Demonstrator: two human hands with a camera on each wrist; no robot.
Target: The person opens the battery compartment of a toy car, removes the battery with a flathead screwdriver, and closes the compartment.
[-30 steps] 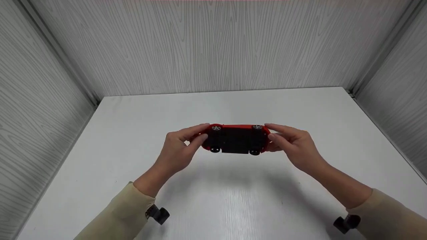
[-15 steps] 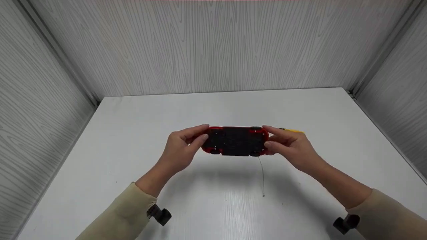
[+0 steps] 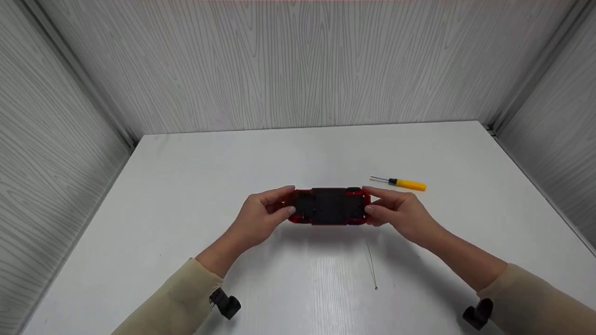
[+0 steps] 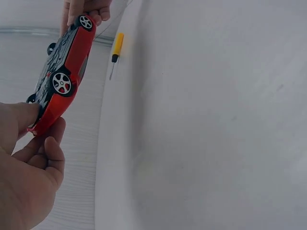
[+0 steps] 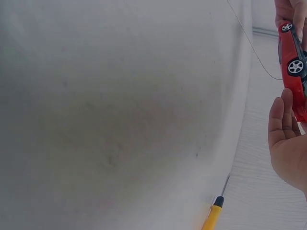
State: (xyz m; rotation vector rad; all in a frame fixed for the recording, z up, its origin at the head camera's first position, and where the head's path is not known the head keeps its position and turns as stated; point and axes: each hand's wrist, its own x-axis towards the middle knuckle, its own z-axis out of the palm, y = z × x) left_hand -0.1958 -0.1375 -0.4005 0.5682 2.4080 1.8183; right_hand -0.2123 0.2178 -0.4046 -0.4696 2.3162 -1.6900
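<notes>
A red toy car point(image 3: 328, 206) is held up above the table with its black underside facing the head camera. My left hand point(image 3: 263, 216) pinches one end of it between thumb and fingers. At the opposite end my right hand point(image 3: 402, 214) grips it the same way. Silver-spoked wheels show on the toy car point(image 4: 67, 72) in the left wrist view. A thin thread point(image 3: 371, 267) with a small knob at its tip lies below the car in the head view. In the right wrist view the thread point(image 5: 256, 55) runs up to the car's side.
A screwdriver point(image 3: 405, 184) with a yellow handle lies on the white table point(image 3: 209, 158) just beyond my right hand. Grey wood-grained panels point(image 3: 298, 65) stand at the back and both sides.
Both hands have come down slightly toward me with the car, whose underside now faces the camera more squarely. The screwdriver and thread have come into sight.
</notes>
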